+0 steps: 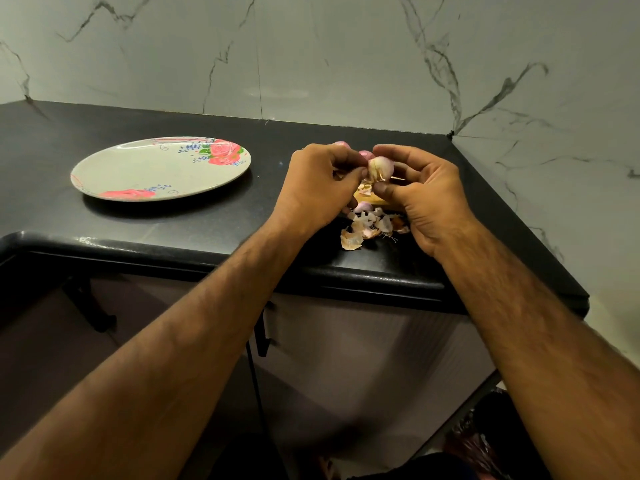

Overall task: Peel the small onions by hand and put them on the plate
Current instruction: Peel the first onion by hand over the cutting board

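Above the dark surface, both hands pinch 1 small onion, left hand stripping skin, right hand holding. Peeling is underway; next likely needs carrying it to the bare plate.

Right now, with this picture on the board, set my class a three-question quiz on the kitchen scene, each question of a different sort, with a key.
1. True or false: peeled onions already lie on the plate.
2. Where is the pile of loose skins? A: on the plate. B: on the counter, near its front edge. C: on the floor.
3. Fill in: the left hand and the right hand both grip one small ____.
Key: 1 false, the plate is bare. 2 B. 3 onion.
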